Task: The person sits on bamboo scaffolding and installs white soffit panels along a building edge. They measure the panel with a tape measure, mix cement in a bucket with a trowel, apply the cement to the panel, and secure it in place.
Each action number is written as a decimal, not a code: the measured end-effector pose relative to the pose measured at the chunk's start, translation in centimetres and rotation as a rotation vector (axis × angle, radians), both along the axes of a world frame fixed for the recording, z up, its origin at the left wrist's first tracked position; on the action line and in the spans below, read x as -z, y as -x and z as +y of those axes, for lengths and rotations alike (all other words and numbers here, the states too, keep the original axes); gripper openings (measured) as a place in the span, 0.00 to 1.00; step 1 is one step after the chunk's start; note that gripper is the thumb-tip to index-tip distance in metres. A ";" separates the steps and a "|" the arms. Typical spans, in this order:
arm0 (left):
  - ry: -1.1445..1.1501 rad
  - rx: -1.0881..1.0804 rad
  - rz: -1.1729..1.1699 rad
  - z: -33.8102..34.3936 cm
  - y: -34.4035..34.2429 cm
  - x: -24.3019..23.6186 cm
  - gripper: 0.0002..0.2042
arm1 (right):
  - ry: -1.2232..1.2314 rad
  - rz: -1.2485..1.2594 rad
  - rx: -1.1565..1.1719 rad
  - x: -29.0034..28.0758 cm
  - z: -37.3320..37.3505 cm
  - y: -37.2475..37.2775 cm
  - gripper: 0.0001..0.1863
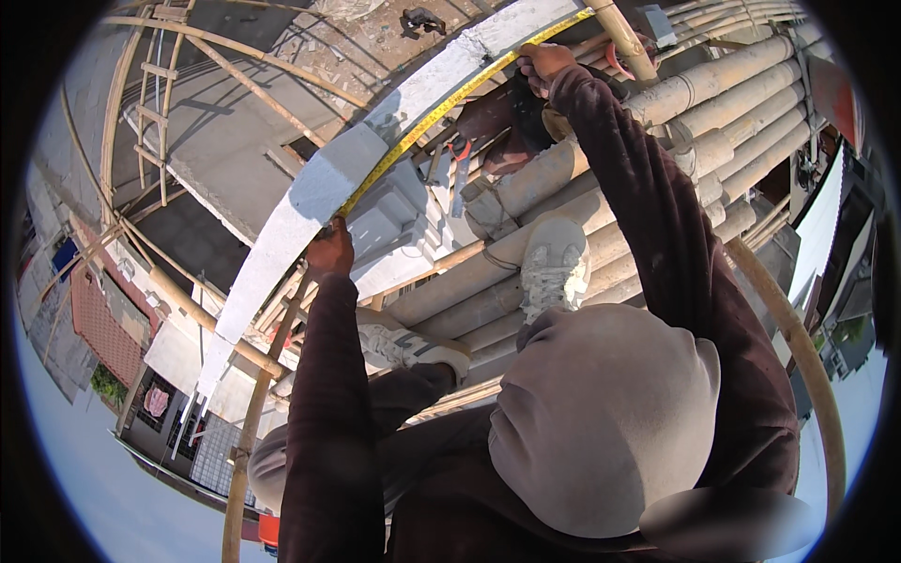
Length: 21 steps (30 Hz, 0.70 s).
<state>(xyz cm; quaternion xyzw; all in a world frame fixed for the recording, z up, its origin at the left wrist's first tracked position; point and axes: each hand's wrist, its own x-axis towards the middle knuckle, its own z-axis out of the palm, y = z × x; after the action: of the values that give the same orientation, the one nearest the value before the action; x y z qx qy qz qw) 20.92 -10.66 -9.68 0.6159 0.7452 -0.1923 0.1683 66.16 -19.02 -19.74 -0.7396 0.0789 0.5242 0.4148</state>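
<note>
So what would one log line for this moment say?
left hand: pinching yellow tape measure | right hand: holding tape's far end | tape: stretched along white beam | feet: on bamboo poles

Both arms wear long sleeves of dark maroon cloth, one sleeve (pixel 328 413) in the lower left of the frame and the other (pixel 676 244) on the right side. The hands are bare, without gloves. The trousers (pixel 601 422) are grey-beige and loose. The shoes (pixel 554 263) in the centre are white sneakers, dusty, with laces.
</note>
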 end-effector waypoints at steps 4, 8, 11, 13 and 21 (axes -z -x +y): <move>0.036 -0.005 -0.033 0.0 -0.5 -0.4 0.32 | -0.004 0.012 0.012 -0.1 -0.2 0.0 0.13; 0.010 0.037 0.000 -0.1 0.9 0.7 0.34 | -0.001 0.016 0.019 -0.1 0.2 0.1 0.13; 0.132 0.005 -0.002 0.4 -0.7 -0.4 0.36 | -0.022 0.009 0.019 1.0 -0.4 -0.5 0.14; 0.169 -0.003 0.011 0.5 -0.7 -0.6 0.36 | -0.033 0.017 0.021 0.5 -0.1 -0.2 0.14; 0.039 0.039 0.012 0.0 0.7 0.4 0.36 | -0.029 0.021 0.015 -0.1 0.1 0.0 0.14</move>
<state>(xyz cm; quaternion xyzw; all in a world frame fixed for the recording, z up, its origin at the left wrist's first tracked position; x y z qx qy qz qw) 20.26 -10.62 -10.03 0.6258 0.7302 -0.2137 0.1719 66.15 -18.90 -19.60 -0.7274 0.0812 0.5300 0.4283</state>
